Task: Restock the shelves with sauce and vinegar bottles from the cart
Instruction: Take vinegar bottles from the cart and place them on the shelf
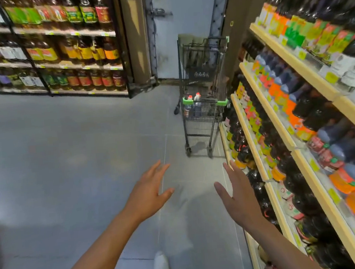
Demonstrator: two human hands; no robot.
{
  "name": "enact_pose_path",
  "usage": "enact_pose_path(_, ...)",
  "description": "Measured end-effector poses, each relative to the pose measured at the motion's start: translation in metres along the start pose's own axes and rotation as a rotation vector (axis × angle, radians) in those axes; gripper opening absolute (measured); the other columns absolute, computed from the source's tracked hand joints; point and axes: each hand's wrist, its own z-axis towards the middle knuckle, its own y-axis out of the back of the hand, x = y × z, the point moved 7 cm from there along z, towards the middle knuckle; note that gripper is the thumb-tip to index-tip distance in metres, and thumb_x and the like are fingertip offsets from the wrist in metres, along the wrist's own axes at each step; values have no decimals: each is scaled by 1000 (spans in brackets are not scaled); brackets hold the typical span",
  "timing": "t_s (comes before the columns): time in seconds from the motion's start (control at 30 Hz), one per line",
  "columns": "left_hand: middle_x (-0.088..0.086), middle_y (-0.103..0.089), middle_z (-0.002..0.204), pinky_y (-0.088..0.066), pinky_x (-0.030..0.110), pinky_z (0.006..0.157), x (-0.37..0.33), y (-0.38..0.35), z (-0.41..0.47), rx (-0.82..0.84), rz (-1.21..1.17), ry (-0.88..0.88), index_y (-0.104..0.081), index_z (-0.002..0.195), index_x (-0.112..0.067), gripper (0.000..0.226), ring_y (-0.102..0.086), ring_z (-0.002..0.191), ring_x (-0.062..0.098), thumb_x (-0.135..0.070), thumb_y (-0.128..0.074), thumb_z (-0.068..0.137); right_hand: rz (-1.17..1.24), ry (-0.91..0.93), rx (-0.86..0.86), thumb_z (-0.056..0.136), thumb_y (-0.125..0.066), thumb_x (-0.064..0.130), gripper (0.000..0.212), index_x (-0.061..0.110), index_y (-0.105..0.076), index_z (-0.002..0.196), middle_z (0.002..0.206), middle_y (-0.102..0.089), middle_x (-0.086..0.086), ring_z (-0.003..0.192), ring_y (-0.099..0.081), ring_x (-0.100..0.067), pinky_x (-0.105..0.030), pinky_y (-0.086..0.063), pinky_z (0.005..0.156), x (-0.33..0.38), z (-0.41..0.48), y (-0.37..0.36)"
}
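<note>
A dark wire shopping cart [202, 130] with green corner guards stands ahead in the aisle, against the right-hand shelves. A few bottles with white and red caps [193, 104] stand in its basket. My left hand [150, 188] and my right hand [237, 195] are both stretched out forward over the floor, fingers spread, holding nothing, well short of the cart. The wooden shelves [278, 123] on my right are packed with dark sauce and vinegar bottles bearing orange, green and yellow labels.
A second shelf unit [63, 67] full of bottles stands across the aisle at the upper left. A grey door [183, 15] closes the far end behind the cart. Grey tiled floor [67, 165] spreads between them. My white shoe [161, 268] shows at the bottom.
</note>
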Motion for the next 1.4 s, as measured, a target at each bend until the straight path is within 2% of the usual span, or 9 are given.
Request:
enact_pose_path(0.27,0,-14,171,-30,46,122,53,39,168,-16,144,-1,-22,161,-33,79,-18,156,26,-53,-61,96,-217,-9,-44,98,-43,62,72,20,-33,156,167,-21,-2,154,-18,-21,-42,-21,122,-13,170,-24)
enact_pose_path(0.47,0,-13,171,-31,46,121,74,42,286,12,189,-18,-20,161,-30,80,-16,156,27,-53,-60,96,-323,-45,-15,97,-33,69,78,21,-28,158,167,-20,-2,154,-18,-25,-46,-27,122,-51,282,-38)
enact_pose_path(0.57,0,-12,171,-29,46,122,85,36,351,39,202,-10,-18,162,-31,81,-15,156,28,-54,-59,96,-399,-126,59,98,-31,68,80,23,-15,161,170,-7,0,156,-8,-21,-43,-19,126,-83,341,-50)
enact_pose_path(0.63,2,-15,171,-31,47,121,91,34,395,44,191,-11,-20,162,-29,81,-19,156,30,-53,-61,95,-413,-146,63,98,-34,66,79,22,-15,162,170,-7,-1,156,-8,-21,-43,-18,126,-100,382,-52)
enact_pose_path(0.77,3,-16,170,-32,47,121,100,32,484,78,191,19,-23,161,-31,81,-20,155,30,-49,-64,94,-403,-138,55,97,-41,64,79,18,-25,160,168,-17,-5,154,-19,-25,-45,-24,124,-124,473,-52)
enact_pose_path(0.87,4,-16,170,-30,47,122,102,34,542,75,192,14,-22,161,-30,81,-19,156,30,-47,-65,94,-394,-143,87,96,-36,67,80,22,-21,161,169,-14,-2,155,-17,-23,-48,-26,123,-142,532,-56)
enact_pose_path(1.07,-2,-10,171,-27,44,124,117,34,648,98,180,18,-15,162,-36,83,-15,157,25,-51,-61,95,-335,-178,138,98,-43,63,78,25,-17,161,169,-11,-1,155,-14,-23,-47,-21,125,-156,636,-69)
enact_pose_path(1.27,-2,-9,171,-25,44,124,153,37,765,133,175,-32,-13,162,-36,82,-16,156,25,-53,-58,96,-271,-260,155,99,-46,60,76,24,-20,161,169,-11,1,155,-15,-23,-46,-24,124,-170,724,-100)
enact_pose_path(1.4,-1,-9,171,-27,47,123,169,38,841,218,206,-123,-14,162,-35,76,-15,157,26,-53,-53,99,-210,-353,114,100,-49,54,71,23,-27,159,168,-18,3,155,-18,-17,-43,-27,123,-171,768,-120)
